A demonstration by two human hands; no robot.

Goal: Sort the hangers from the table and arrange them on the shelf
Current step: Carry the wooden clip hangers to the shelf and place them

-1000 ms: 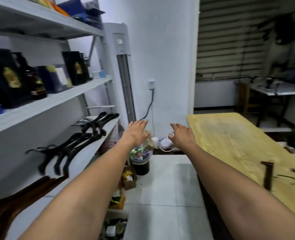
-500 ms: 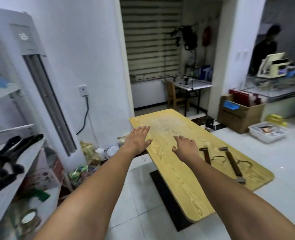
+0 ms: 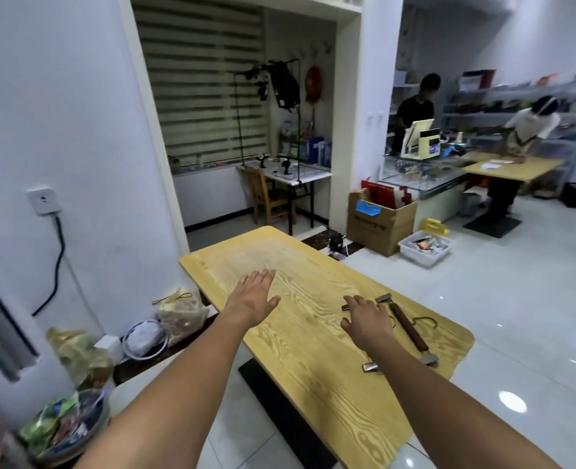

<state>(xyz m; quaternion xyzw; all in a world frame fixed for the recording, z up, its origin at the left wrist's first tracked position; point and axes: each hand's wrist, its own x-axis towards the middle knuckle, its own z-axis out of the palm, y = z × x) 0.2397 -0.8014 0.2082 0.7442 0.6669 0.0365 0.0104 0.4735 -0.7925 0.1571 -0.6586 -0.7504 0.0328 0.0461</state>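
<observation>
Both hands are open and empty. The left hand (image 3: 253, 299) is held flat, palm down, with the fingers straight and close together and the thumb out to the side. It is stretched over the bare middle of a yellow wood-grain table (image 3: 313, 384); whether it rests on the surface cannot be told.

The right hand (image 3: 367, 319) is also turned palm down, its fingers loosely spread and slightly bent. It is placed over the first hanger (image 3: 369, 367), which is mostly covered by the hand and forearm, so that only a metal clip at each end is seen. Whether the fingers touch it cannot be told.

The second hanger (image 3: 406, 328) is laid flat just beside the first, on the side nearer the table's right edge. It is a dark brown wooden bar with a metal clip at each end and a wire hook pointing toward that edge.

Beyond the table, a cardboard box (image 3: 378, 225) and a white plastic bin (image 3: 427, 247) are set on the tiled floor, and a wooden chair (image 3: 266, 194) is placed at a small desk. Two people are seen at a counter in the background.
</observation>
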